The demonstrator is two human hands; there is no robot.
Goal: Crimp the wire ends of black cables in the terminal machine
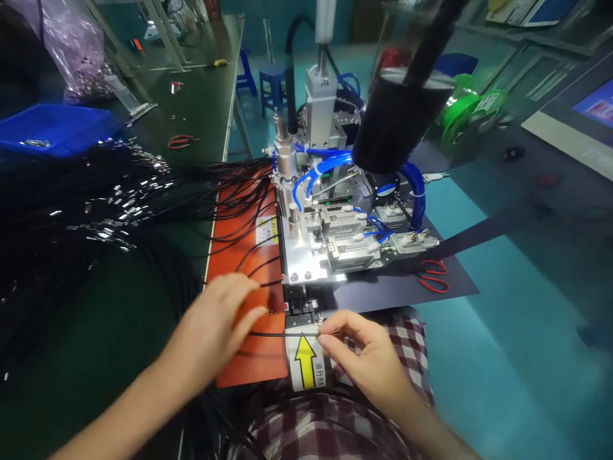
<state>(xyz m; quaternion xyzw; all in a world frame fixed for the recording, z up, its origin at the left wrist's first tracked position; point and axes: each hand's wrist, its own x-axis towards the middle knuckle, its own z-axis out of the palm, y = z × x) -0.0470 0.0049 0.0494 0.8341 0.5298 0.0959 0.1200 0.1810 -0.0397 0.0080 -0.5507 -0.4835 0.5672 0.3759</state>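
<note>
The right grip is closed at its fingertips, thumb against forefinger, on the right-hand end of a thin black cable; the left grip is spread, thumb well apart from the fingers, and whether any of it touches the cable cannot be told. The cable runs from beside the left grip to the right fingertips, nearly straight, over the orange mat and the white label with the yellow arrow. Just beyond it, from the right grip, sits the small black holder at the near end of the machine. For good handling, the right pinch should be light, close to the tip without squashing it, and the wrist kept low so that the cable lies square to the arrow. The left grip would serve best by closing softly on the cable over the mat, steadying it and taking out slack without tugging. Care is due with the other cables, beyond the left grip, which could snag or cross this one. Fingers are best kept on the near side of the holder, and the red-handled cutters, right of the right grip, clear of the sleeve or elbow.
</note>
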